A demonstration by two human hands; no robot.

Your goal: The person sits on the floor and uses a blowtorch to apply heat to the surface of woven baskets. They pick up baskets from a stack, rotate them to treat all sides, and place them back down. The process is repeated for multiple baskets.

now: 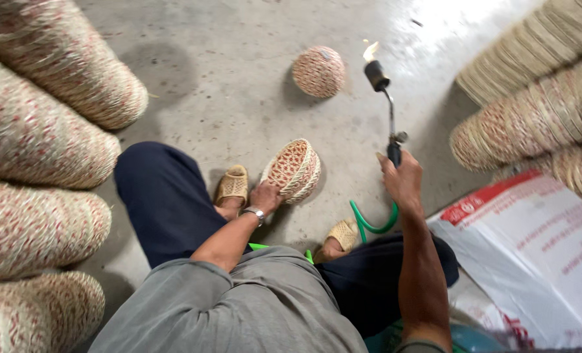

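Grey shirt cloth [239, 307] fills the bottom of the view, with dark trousers [167, 202] spread to either side of it, the person sitting low over a bare concrete floor [225, 85]. Just beyond the knees, the left hand [265, 196], a metal watch [256, 213] at its wrist, has its grip closed on the lower rim of a small woven basket [294, 170], tipped on its side so the red-and-straw weave faces up. To the right of that basket the right hand [402, 180] is clenched around the handle of a gas torch [386, 104], whose thin tube rises to a dark nozzle with a small flame [370, 50]. A green hose [369, 225] curls from the torch down to the floor right of the basket. Woven sandals [232, 186] sit just left of and below the basket. Beyond the basket a second, rounder one [318, 72] rests alone on the concrete. Long stacks of nested baskets [42, 163] lie far left of it, more stacks [539, 104] far right, above a white printed sack [533, 255]. Bright light glares on the floor at the top right
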